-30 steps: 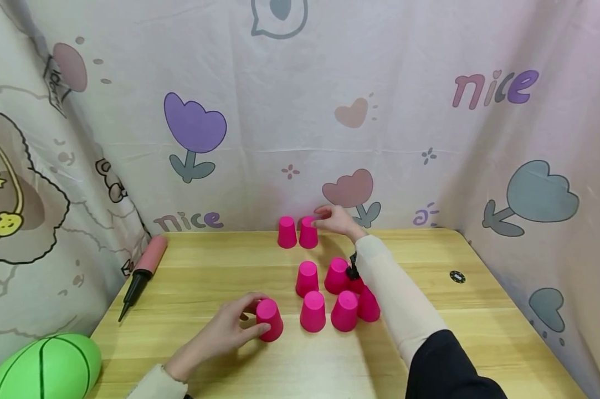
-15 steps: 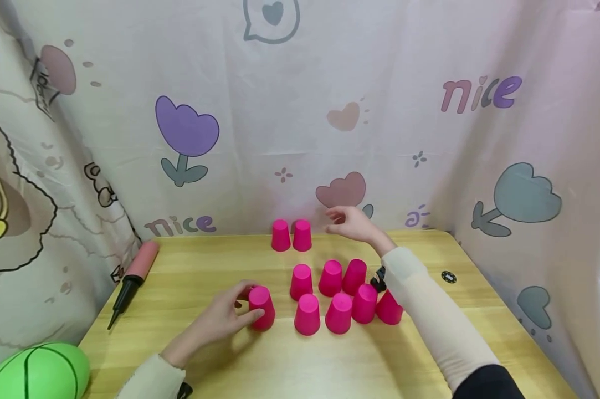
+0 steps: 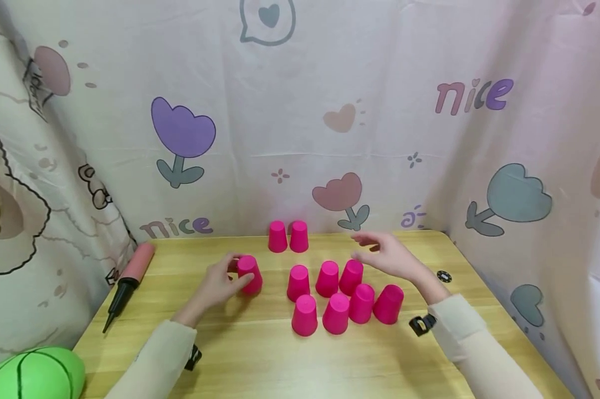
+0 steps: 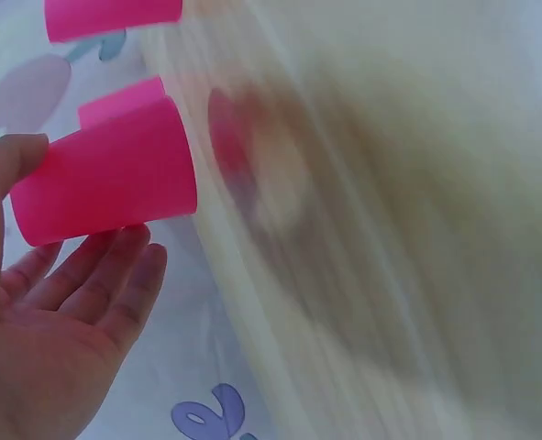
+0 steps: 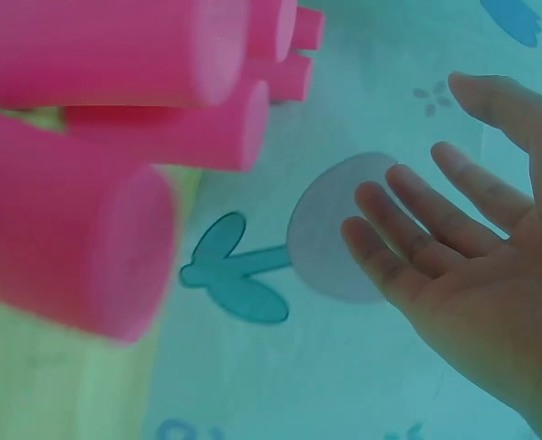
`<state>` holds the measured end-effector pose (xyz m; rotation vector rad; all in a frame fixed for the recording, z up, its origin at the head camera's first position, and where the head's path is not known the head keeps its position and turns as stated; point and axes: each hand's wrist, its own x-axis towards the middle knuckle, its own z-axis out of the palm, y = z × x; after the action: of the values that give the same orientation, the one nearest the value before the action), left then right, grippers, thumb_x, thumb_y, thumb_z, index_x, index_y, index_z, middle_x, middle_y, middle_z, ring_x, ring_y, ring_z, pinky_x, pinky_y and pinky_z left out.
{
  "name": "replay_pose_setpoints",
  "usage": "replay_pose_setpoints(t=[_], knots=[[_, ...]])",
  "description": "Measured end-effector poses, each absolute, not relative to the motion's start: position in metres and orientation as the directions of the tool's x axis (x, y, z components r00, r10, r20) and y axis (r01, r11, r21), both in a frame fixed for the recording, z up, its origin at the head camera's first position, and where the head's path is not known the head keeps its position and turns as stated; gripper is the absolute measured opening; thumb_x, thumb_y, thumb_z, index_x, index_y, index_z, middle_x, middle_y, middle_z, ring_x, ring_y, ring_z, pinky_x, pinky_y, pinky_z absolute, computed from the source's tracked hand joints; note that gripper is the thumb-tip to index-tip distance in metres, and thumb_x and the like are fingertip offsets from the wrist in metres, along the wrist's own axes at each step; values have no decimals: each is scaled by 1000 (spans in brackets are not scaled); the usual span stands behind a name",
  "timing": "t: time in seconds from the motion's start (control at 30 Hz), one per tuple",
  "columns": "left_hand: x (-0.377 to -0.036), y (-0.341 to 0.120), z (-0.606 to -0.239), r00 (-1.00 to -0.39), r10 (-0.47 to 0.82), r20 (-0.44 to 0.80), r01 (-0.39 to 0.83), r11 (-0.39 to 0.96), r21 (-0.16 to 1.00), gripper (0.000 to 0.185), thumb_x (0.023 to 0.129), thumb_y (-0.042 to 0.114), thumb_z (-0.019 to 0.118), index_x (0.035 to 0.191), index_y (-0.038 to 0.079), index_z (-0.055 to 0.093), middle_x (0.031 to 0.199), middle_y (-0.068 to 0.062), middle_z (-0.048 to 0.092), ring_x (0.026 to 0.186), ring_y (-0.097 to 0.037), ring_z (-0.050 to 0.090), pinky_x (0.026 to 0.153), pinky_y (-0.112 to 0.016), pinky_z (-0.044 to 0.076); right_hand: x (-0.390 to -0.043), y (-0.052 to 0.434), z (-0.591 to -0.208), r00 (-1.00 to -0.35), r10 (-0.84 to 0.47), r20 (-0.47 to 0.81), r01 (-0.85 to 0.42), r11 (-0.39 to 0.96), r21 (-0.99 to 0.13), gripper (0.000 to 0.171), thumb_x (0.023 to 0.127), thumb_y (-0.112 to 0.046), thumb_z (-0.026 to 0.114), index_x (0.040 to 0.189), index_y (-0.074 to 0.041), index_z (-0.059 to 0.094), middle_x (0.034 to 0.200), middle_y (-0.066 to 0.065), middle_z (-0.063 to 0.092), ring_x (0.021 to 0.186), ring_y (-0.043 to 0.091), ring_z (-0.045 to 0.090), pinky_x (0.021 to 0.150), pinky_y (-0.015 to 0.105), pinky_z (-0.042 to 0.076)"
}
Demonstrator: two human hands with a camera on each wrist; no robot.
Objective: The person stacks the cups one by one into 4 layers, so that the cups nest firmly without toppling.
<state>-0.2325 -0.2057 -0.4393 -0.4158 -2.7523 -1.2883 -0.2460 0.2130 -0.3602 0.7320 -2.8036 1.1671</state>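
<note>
1. Ten pink cups stand upside down on the wooden table (image 3: 260,354), and the person's left hand (image 3: 219,284) holds one of them, the lone cup (image 3: 250,274) at the left of the group; the thumb and fingers are curled round its sides.
2. From the left wrist camera the same cup (image 4: 105,183) lies between thumb and fingertips (image 4: 128,252), and the table beyond it is blurred.
3. Off to the right, the right hand (image 3: 386,256) hovers above the table with fingers spread and relaxed, gripping nothing; the right wrist view shows that palm (image 5: 491,302) open too.
4. Just below it stands the row of three cups (image 3: 326,278), with the row of four cups (image 3: 347,311) in front, nearer the person.
5. Farther back, the pair of cups (image 3: 287,236) stands close to the printed curtain (image 3: 300,122).
6. At the left edge lie a pink-handled pump (image 3: 128,282) and a green ball (image 3: 30,374); a small black disc (image 3: 444,276) sits on the right.
</note>
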Motion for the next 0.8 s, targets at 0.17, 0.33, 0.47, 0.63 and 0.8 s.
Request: replay_pose_setpoints(t=[0.17, 0.33, 0.47, 0.63, 0.8], knots=[[-258, -205, -438, -973, 151, 176, 232, 615, 753, 55, 92, 28, 72, 136, 7, 49, 128, -19, 62, 112, -36, 62, 90, -47, 56, -216, 240, -380, -926, -325, 194, -365, 628, -687, 56, 89, -38, 74, 136, -12, 60, 132, 5, 63, 119, 29, 60, 99, 51, 50], [-280, -202, -438, -982, 95, 165, 189, 604, 774, 55, 93, 26, 71, 137, 6, 46, 130, -19, 60, 116, -37, 58, 97, -50, 53, -193, 260, -403, -948, -251, 197, -315, 645, -696, 53, 88, -36, 76, 134, -13, 61, 128, 5, 65, 116, 28, 61, 98, 52, 51], [-291, -203, -440, -989, 42, 143, 139, 596, 791, 56, 93, 26, 70, 139, 5, 45, 132, -20, 57, 119, -38, 56, 99, -50, 51, -183, 264, -421, -952, -227, 204, -304, 646, -700, 52, 87, -35, 77, 132, -14, 62, 125, 4, 67, 115, 27, 62, 96, 52, 52], [-304, -201, -444, -993, 9, 117, 102, 569, 816, 57, 94, 27, 70, 140, 4, 45, 134, -21, 56, 122, -40, 55, 101, -51, 49, -173, 267, -433, -954, -204, 218, -299, 644, -705, 52, 86, -36, 78, 131, -13, 63, 125, 5, 67, 113, 25, 63, 94, 48, 54], [-315, -199, -444, -992, -23, 126, 91, 566, 819, 57, 94, 26, 69, 140, 3, 44, 132, -23, 56, 120, -40, 55, 101, -52, 49, -170, 272, -438, -953, -187, 237, -302, 619, -725, 50, 86, -33, 78, 130, -12, 63, 127, 9, 66, 111, 24, 65, 93, 46, 55]])
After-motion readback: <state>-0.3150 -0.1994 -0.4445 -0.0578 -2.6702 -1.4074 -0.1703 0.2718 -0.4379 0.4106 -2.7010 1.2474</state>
